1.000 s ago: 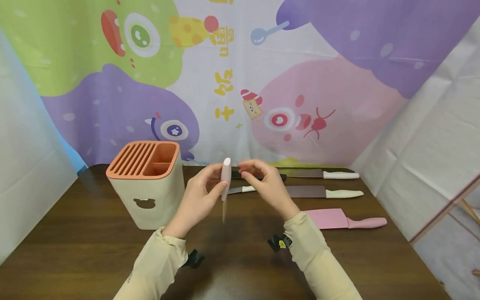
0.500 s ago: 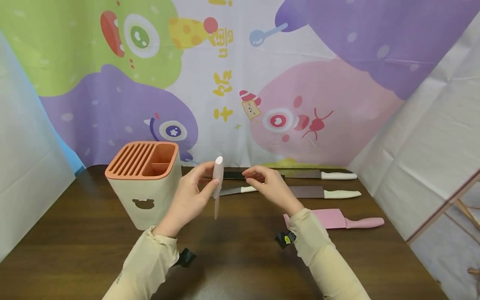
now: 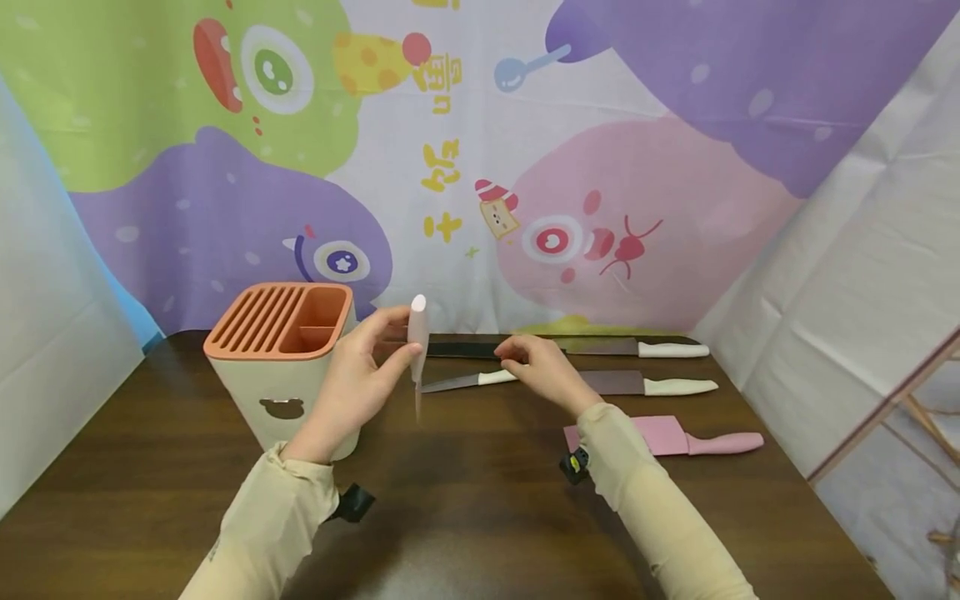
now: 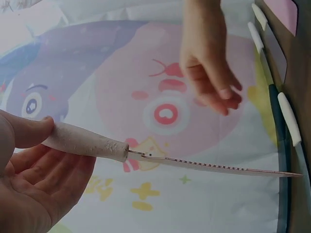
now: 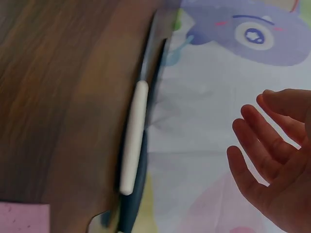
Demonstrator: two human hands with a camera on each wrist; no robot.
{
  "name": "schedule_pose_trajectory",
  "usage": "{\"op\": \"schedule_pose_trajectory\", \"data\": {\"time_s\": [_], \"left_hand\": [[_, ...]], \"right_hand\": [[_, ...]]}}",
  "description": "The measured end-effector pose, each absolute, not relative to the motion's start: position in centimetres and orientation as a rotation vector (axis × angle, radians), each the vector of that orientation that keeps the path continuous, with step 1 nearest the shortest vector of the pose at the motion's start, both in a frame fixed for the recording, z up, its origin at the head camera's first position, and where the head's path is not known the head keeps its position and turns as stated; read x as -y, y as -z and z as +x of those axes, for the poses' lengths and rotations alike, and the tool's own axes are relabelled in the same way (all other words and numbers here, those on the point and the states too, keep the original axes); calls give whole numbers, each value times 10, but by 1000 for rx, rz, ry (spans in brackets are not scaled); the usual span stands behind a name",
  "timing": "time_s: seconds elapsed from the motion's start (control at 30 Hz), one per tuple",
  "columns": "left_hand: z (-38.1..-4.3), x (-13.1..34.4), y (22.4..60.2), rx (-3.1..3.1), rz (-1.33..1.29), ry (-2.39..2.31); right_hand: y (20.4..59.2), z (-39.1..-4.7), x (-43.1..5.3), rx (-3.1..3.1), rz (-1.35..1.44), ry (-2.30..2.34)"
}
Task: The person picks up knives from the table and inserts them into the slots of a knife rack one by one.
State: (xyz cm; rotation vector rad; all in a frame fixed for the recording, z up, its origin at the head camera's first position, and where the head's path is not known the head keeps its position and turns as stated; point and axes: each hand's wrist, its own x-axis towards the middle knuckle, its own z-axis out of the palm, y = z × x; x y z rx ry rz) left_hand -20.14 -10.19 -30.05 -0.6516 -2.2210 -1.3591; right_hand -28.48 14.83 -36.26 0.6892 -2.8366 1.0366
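Note:
My left hand (image 3: pixel 360 379) pinches the pale pinkish handle of a knife (image 3: pixel 418 333) between thumb and fingers, its blade pointing down above the table. In the left wrist view the knife (image 4: pixel 87 141) appears nearly edge-on, with a row of dark marks along the blade. Just left of that hand stands a cream knife block (image 3: pixel 258 400) with an orange slotted top, partly covered by the hand. My right hand (image 3: pixel 546 367) hovers with loosely bent fingers, holding nothing; the right wrist view shows the same hand (image 5: pixel 272 160) apart from everything. Near it lies a small white-handled knife (image 3: pixel 453 384).
Along the back of the dark wooden table (image 3: pixel 480 517) lie a dark knife (image 3: pixel 457 350) and a white-handled knife (image 3: pixel 672 350). Nearer are a pale-green-handled knife (image 3: pixel 678 387) and a pink cleaver (image 3: pixel 660 435). A printed curtain (image 3: pixel 465 275) hangs behind.
My left hand has moved left toward the knife block and slightly up, carrying the knife. The right hand has drawn a little to the right, widening the gap between the hands.

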Motion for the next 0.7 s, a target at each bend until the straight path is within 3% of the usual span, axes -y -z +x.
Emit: {"op": "schedule_pose_trajectory", "data": {"time_s": [0.7], "left_hand": [[-193, 126, 271, 2108, -590, 1380]], "right_hand": [[414, -317, -167, 2972, 464, -932]]}}
